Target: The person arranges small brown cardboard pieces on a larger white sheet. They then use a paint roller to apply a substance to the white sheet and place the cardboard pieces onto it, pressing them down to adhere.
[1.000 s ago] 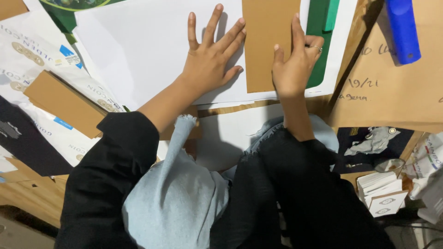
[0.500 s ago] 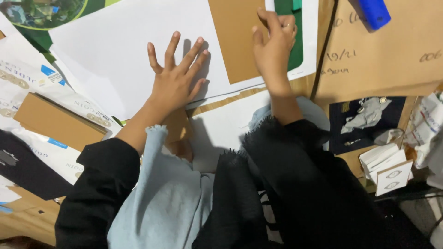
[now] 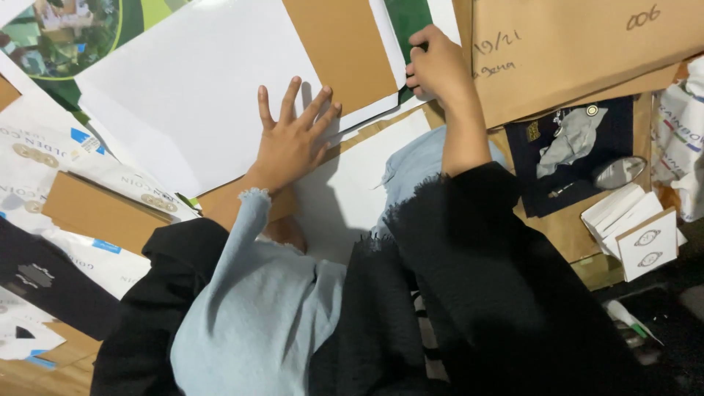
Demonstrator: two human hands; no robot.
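My left hand (image 3: 291, 139) lies flat with fingers spread on a large white sheet (image 3: 183, 95), pressing it down near its lower right edge. On that sheet lies a brown card panel (image 3: 341, 51). My right hand (image 3: 438, 67) is curled at the sheet's right corner, fingers pinching the edge where the white sheet meets a dark green strip (image 3: 405, 18). Both arms wear black sleeves over pale blue cuffs.
Large brown envelopes (image 3: 579, 44) with handwriting lie at the right. A dark cloth with a grey shape (image 3: 576, 150) and small white cards (image 3: 634, 227) sit at right. Printed white paper and a brown card piece (image 3: 103, 213) are at the left.
The view has shifted and the blue object at top right is out of frame. My right hand slid off the brown panel to the sheet's right corner and curled. My left hand stays flat.
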